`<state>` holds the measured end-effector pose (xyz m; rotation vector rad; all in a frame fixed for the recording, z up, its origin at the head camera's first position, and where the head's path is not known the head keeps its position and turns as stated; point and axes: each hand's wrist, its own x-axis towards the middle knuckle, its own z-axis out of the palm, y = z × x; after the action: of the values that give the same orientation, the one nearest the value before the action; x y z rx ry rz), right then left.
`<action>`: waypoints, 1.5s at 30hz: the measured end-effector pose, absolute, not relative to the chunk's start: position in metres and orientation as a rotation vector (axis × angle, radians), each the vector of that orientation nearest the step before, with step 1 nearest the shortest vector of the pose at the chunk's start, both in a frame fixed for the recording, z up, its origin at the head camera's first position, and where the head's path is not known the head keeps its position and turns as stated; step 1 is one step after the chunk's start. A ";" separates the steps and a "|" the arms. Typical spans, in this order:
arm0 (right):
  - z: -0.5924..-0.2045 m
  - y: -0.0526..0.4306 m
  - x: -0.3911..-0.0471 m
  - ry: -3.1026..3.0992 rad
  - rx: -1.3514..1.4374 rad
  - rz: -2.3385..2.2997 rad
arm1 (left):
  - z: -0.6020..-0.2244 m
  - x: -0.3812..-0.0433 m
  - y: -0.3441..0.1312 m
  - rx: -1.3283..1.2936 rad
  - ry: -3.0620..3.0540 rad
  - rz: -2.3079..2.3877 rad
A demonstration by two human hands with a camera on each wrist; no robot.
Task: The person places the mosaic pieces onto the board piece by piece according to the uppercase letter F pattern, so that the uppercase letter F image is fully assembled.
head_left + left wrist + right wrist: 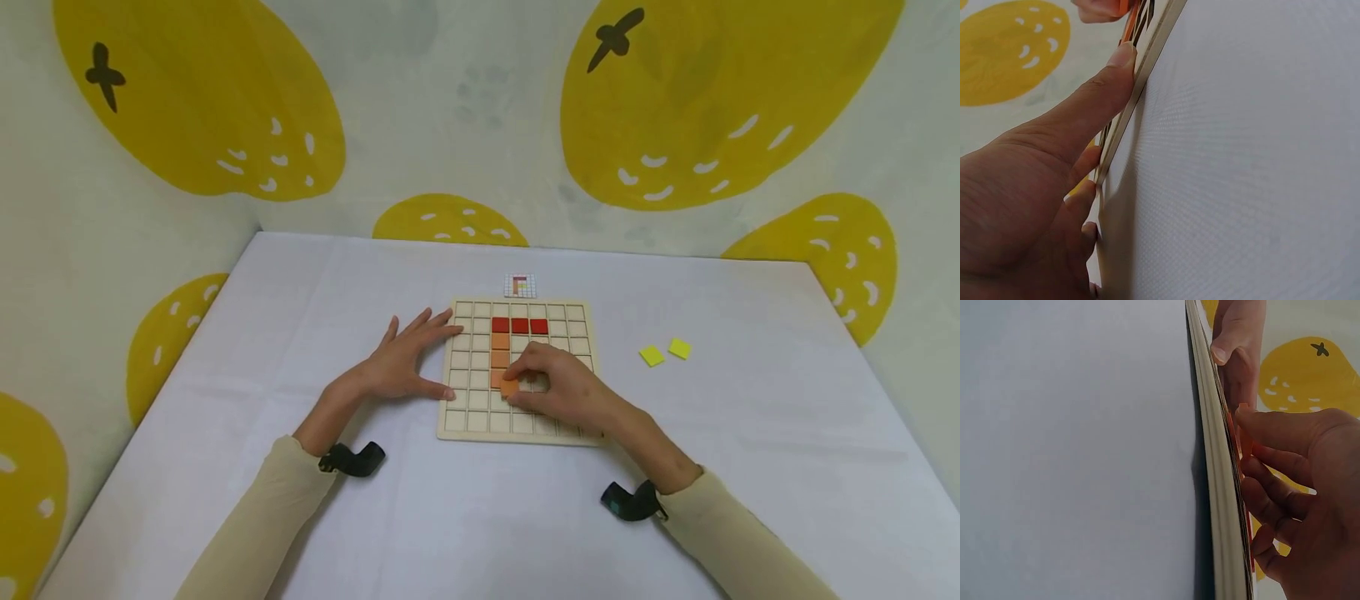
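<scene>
A wooden grid board (457, 419) lies on the white table. Between thumb and fingertips my right hand (566, 387) pinches an orange square tile (509, 387), tilted just over the lower end of an orange column. That column of orange tiles (499, 359) hangs from the left end of a row of three red tiles (520, 326). In the right wrist view the pinched tile (1245, 434) stands on edge by the board's surface. My left hand (397, 362) has its fingers spread along the board's left side, the thumb (1100, 87) resting on its edge.
Behind the board lies a small pattern card (520, 286) with a coloured grid. Two yellow tiles (652, 356) lie on the table to the right of the board. A wall with painted yellow fruit (450, 218) bounds the table (375, 517).
</scene>
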<state>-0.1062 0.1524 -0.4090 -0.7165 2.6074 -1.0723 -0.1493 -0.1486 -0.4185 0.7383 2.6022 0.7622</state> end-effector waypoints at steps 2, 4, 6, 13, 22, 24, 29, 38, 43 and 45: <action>-0.409 0.150 -0.105 2.614 -0.722 -1.057 | -0.418 -0.149 -0.149 0.740 2.603 0.763; -0.410 0.147 -0.104 2.621 -0.732 -1.036 | -0.419 -0.150 -0.149 0.742 2.603 0.765; -0.410 0.146 -0.103 2.628 -0.751 -1.011 | -0.419 -0.150 -0.149 0.742 2.604 0.766; -0.411 0.141 -0.100 2.649 -0.807 -0.968 | -0.420 -0.149 -0.149 0.743 2.604 0.770; -0.411 0.139 -0.101 2.649 -0.799 -0.983 | -0.418 -0.149 -0.149 0.746 2.600 0.782; -0.411 0.139 -0.101 2.643 -0.785 -0.987 | -0.418 -0.149 -0.149 0.745 2.600 0.784; -0.410 0.140 -0.101 2.615 -0.767 -1.009 | -0.417 -0.148 -0.149 0.734 2.599 0.789; -0.405 0.157 -0.106 2.586 -0.708 -1.124 | -0.416 -0.148 -0.149 0.748 2.603 0.796; -0.402 0.168 -0.110 2.624 -0.707 -1.147 | -0.418 -0.147 -0.149 0.749 2.603 0.800; -0.402 0.173 -0.111 2.650 -0.690 -1.139 | -0.418 -0.148 -0.149 0.748 2.602 0.802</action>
<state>-0.1112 0.1734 -0.4020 -0.6899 2.6501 -1.1385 -0.1475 -0.1488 -0.4184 0.7475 2.6023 0.8018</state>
